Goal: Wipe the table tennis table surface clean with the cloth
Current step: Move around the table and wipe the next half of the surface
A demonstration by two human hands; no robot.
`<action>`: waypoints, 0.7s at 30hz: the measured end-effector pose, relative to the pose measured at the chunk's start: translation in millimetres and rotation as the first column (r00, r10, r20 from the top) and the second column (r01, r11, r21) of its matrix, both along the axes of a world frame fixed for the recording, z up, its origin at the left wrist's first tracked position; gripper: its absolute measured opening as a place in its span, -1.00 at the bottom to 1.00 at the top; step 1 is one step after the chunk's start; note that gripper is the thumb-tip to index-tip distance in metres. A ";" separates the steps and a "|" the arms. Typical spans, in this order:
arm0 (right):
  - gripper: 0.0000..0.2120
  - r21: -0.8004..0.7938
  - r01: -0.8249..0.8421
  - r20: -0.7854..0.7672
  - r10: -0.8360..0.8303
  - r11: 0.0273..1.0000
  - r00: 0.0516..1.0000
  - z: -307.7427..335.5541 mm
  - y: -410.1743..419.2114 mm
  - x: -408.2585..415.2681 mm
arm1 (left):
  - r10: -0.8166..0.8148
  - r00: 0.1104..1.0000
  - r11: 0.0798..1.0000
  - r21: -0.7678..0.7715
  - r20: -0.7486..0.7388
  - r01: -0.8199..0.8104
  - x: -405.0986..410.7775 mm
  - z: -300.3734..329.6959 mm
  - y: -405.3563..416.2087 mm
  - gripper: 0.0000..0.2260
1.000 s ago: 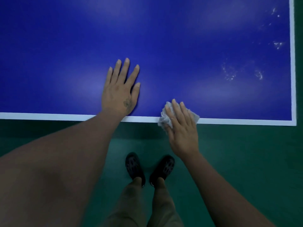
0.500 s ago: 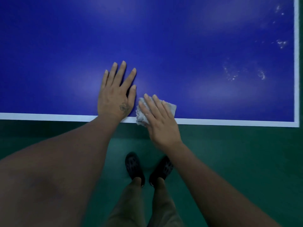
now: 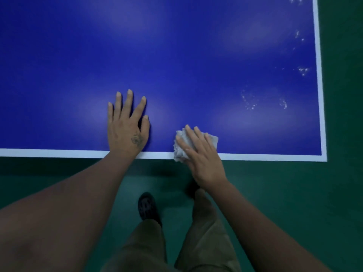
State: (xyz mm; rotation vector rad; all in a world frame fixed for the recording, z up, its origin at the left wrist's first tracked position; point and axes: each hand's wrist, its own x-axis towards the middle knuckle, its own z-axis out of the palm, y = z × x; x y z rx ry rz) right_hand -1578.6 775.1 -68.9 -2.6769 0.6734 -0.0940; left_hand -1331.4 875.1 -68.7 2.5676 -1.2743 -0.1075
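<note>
The right hand (image 3: 204, 160), fingers extended, presses the cloth (image 3: 181, 148) at the table (image 3: 176, 55) near edge; the left hand (image 3: 127, 126) rests flat, holding nothing. White residue (image 3: 249, 101) toward the right edge remains unwiped.

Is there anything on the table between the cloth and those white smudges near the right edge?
Nothing visible. The cloth sits under the right hand at the near edge; bare blue table runs from it to the white smudges. The left hand lies flat on the other side.

One blue table (image 3: 176, 46), one grey cloth (image 3: 181, 148), two hands, left (image 3: 127, 130) and right (image 3: 202, 160), one dark shoe (image 3: 147, 207)
</note>
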 end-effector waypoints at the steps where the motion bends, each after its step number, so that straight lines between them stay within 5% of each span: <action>1: -0.39 -0.003 0.027 -0.013 -0.027 1.000 1.000 0.2 -14.9 -1.7 | -0.002 1.000 1.000 -0.007 -0.015 0.002 -6.5 0.6 -8.1 -0.51; 16: -0.45 -0.130 -0.226 0.020 0.230 0.966 0.973 -11.8 -331.1 139.7 | 0.245 0.965 0.967 -0.050 -0.097 -0.251 -9.2 3.8 -277.9 -0.49; 21: -0.45 -0.116 -0.255 0.002 0.257 0.960 0.966 -13.4 -408.9 194.2 | 0.332 0.943 0.940 0.070 0.015 -0.333 5.8 -7.6 -337.6 -0.46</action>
